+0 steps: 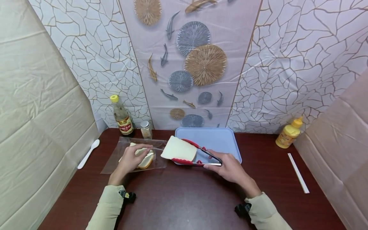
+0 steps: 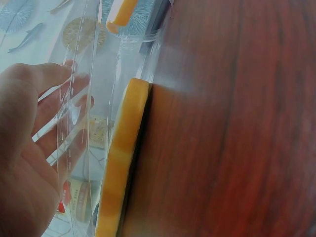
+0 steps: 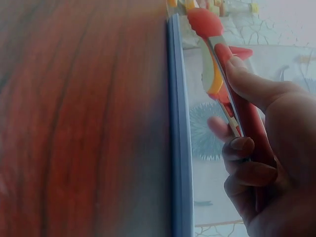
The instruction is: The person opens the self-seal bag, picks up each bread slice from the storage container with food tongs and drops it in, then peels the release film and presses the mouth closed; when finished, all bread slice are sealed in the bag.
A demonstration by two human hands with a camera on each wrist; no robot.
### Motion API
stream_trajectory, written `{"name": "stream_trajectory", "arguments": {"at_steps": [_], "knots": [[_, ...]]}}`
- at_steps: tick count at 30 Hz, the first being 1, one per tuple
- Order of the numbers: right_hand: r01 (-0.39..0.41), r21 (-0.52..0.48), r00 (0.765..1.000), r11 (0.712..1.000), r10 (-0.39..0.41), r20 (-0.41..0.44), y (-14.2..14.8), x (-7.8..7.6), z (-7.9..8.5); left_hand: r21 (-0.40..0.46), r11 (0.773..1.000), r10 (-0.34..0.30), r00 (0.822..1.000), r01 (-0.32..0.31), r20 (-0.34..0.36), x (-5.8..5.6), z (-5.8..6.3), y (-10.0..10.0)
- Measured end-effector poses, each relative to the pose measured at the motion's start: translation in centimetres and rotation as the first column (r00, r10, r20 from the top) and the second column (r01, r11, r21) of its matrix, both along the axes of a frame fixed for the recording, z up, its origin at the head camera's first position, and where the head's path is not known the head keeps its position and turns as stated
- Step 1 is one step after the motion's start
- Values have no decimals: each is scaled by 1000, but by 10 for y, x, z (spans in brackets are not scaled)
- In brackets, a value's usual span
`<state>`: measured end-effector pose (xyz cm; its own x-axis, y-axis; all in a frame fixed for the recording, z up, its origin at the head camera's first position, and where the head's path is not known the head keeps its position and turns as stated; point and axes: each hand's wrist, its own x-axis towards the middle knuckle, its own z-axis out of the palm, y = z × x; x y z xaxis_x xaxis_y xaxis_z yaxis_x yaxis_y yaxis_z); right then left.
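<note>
In the head view my right hand [image 1: 230, 167] grips red-tipped tongs [image 1: 181, 161] by their handles. Between the tong tips sits a slice of white bread [image 1: 179, 149], tilted over the left end of a blue tray [image 1: 215, 135]. My left hand [image 1: 130, 161] pinches the edge of a clear plastic bag [image 1: 110, 163] between thumb and fingers. Inside that bag more bread [image 1: 147, 162] lies on the table, partly hidden by the hand. The left wrist view shows the bread's brown crust [image 2: 121, 158] through the film. From the right wrist, fingers curl round the tongs [image 3: 247, 113].
Behind the bag stand a sauce bottle [image 1: 125, 123] with a yellow cap and a small glass jar [image 1: 146, 129]. A white spoon [image 1: 88, 154] lies at the left edge. Over on the right are a yellow squeeze bottle [image 1: 288, 134] and white chopsticks [image 1: 298, 173].
</note>
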<state>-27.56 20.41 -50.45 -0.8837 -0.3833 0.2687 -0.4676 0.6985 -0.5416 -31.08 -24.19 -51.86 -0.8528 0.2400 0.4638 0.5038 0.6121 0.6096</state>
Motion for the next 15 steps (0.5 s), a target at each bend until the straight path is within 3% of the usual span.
{"name": "stream_trajectory", "arguments": {"at_steps": [15], "knots": [[-67, 40, 997, 997, 66, 33, -17, 7, -2, -6, 1000, 3, 1000, -3, -3, -2, -2, -1]]}}
